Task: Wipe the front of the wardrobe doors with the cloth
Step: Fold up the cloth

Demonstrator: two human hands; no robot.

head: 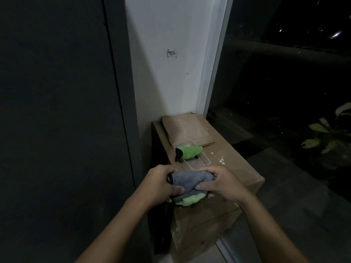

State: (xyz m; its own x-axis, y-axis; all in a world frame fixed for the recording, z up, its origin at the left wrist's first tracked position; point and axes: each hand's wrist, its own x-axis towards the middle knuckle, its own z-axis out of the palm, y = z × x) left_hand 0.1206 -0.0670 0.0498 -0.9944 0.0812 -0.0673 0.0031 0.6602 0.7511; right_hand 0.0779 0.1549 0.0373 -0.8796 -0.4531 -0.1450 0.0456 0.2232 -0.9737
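**Both hands grip the folded cloth beside the wardrobe**

The dark grey wardrobe door (57, 111) fills the frame from 7 to 11 o'clock. The left hand (161, 184) is curled round the left end of the folded grey cloth with a green fleecy underside (186, 180), thumb across its near edge. The right hand (222, 185) pinches the right end, thumb on the grey face and fingers curled behind. The cloth spans between the hands over the near end of a brown cardboard box (237, 168), apart from the door at its 9 o'clock. At the cloth's 12 o'clock, a rolled green cloth (190, 152) lies in a clear plastic tray (201, 162) on the box. Green plant leaves (322, 137) show at 3 o'clock.
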